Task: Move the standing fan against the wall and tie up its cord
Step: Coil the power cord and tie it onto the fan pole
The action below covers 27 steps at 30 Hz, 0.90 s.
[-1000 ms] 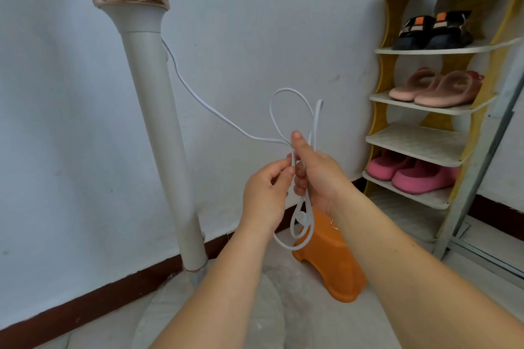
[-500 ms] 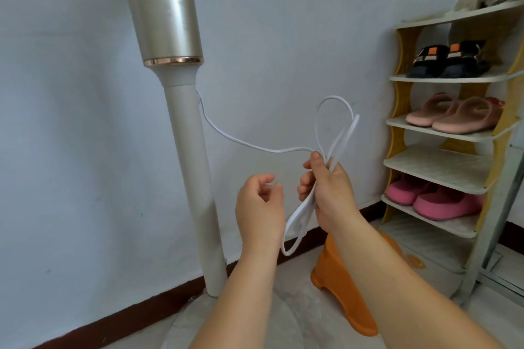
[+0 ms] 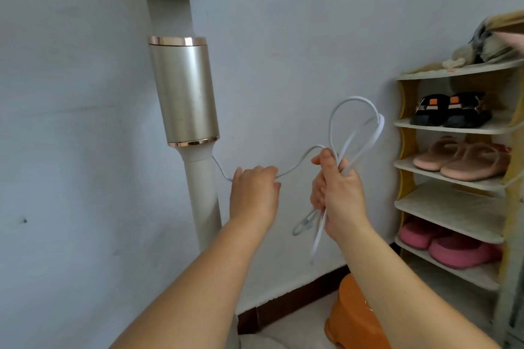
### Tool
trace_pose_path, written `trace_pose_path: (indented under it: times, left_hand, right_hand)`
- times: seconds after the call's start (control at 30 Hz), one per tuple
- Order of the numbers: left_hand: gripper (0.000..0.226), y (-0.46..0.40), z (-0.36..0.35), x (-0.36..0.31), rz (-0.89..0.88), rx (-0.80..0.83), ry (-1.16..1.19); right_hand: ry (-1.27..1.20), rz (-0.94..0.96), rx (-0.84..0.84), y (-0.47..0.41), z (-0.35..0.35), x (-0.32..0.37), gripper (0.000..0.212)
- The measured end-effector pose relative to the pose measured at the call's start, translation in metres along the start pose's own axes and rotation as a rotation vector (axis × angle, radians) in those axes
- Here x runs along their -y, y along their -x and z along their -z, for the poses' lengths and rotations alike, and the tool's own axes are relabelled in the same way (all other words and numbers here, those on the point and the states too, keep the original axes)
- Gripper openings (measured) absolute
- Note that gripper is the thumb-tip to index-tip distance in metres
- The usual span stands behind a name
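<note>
The standing fan (image 3: 185, 93) stands upright close to the pale wall, with a white pole, a gold sleeve and the bottom of its grille at the top edge. Its white cord (image 3: 351, 133) leaves the pole just under the sleeve. My left hand (image 3: 253, 193) pinches the cord a short way from the pole. My right hand (image 3: 337, 195) is closed around a bundle of folded cord loops, which stick up above the fist and hang below it. The plug end is not visible.
A yellow shoe rack (image 3: 459, 178) with black, beige and pink slippers stands at the right against the wall. An orange plastic stool (image 3: 351, 317) sits on the floor below my right forearm. A dark skirting board (image 3: 292, 297) runs along the wall's foot.
The view has tilted up, so the gold sleeve and grille now show. My left hand let go of the bundle and moved left along the cord toward the pole. My right hand still holds the loops.
</note>
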State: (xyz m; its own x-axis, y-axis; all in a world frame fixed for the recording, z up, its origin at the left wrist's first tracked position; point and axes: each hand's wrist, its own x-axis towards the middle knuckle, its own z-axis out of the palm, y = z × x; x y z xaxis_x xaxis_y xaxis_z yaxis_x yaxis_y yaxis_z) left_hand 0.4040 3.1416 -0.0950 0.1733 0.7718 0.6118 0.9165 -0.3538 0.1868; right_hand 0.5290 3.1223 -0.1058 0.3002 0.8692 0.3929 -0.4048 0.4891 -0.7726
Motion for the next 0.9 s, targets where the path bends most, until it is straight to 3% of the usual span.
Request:
trace_pose_path:
  times: [0.33,0.57,0.77,0.83,0.9]
  left_hand:
    - [0.025,-0.029,0.039,-0.009,0.205,-0.070,0.613]
    - [0.017,-0.052,0.066,-0.010,0.429,-0.068,1.062]
    - [0.019,-0.064,0.078,-0.016,0.481,-0.094,1.257]
    - [0.020,-0.066,0.079,-0.021,0.490,-0.110,1.285]
    - [0.021,-0.067,0.078,-0.025,0.487,-0.105,1.287]
  right_hand:
    - [0.210,-0.075,0.027,-0.021,-0.037,0.009,0.028]
    - [0.307,-0.154,0.134,-0.027,-0.058,0.003,0.007]
    - [0.395,-0.200,0.290,-0.032,-0.063,0.004,0.021]
    - [0.409,-0.214,0.286,-0.033,-0.065,0.006,0.007]
    - [0.407,-0.235,0.245,-0.036,-0.065,0.007,0.018]
